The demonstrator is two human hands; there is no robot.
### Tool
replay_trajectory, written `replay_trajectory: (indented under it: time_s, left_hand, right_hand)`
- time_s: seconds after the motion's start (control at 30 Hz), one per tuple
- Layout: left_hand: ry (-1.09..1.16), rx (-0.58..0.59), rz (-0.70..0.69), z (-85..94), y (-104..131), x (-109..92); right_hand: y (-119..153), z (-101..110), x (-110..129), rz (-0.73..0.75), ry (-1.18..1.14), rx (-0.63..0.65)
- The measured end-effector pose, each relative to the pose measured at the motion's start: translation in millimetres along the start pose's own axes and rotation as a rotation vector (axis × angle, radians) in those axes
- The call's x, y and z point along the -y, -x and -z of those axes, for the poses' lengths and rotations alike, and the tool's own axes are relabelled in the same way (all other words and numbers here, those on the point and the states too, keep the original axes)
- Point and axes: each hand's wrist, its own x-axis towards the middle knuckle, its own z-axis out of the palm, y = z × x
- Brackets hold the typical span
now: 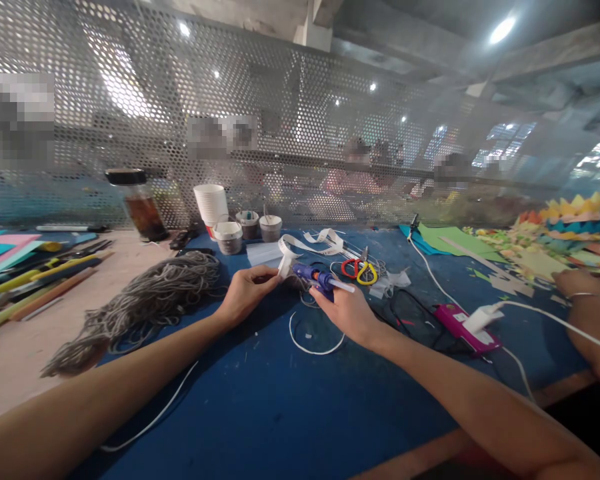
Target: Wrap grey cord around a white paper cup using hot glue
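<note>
My right hand [347,313] is wrapped round a blue hot glue gun [307,272] with a clear glue stick [343,287] jutting from its rear. The gun's nozzle points left, close to my left hand [250,288]. Between the thumb and fingertips of that hand is the end of a white ribbon [286,260], printed with small dark marks. From there the ribbon curls back over the blue table. Scissors [360,268] with red and yellow handles lie just behind the glue gun. Whether the nozzle touches the ribbon I cannot tell.
A grey cord bundle [153,300] lies left, before a dark-drink jar [143,207], stacked paper cups [211,205] and small tubs [229,237]. At right are a magenta power strip [460,327], white cables, green paper [455,241] and another person's hand [587,287]. Perforated mesh [280,167] stands behind.
</note>
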Motion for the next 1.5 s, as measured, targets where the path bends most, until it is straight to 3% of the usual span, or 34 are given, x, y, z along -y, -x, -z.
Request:
replay_trajectory:
  time_s: [1.5]
  left_hand:
    - [-0.021,-0.006,-0.008,0.0,-0.7,1.1]
  right_hand:
    - [1.1,-0.3,1.1,0.026,0.035,-0.002]
